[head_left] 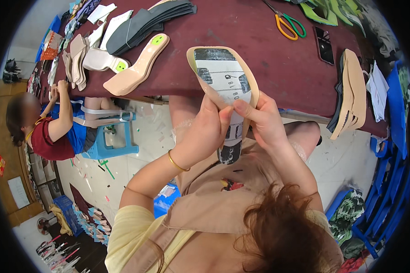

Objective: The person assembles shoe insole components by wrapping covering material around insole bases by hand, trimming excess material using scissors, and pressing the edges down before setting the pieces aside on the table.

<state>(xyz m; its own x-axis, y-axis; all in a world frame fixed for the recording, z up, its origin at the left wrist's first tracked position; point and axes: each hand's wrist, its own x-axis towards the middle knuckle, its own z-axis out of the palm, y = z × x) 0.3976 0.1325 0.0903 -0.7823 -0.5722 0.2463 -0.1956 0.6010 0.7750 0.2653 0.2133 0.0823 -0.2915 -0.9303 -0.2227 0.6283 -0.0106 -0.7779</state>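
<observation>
A dark red table (269,54) fills the upper view, carrying a stack of dark insoles (146,22), a beige sole (136,68) and scissors (289,23). In front of its near edge, the shoe sole (225,77) with a printed lining is clamped by the left hand (205,132) and right hand (264,123), thumbs pressing its narrow middle.

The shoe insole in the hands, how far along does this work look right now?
Done, it seems: a stack of beige insoles sits at the right of the maroon table. In hand: the left hand and right hand both grip one beige insole, thumbs pressing its printed liner. Possibly left: loose beige soles and dark liners lie on the table's left. How many remain cannot be told.
</observation>
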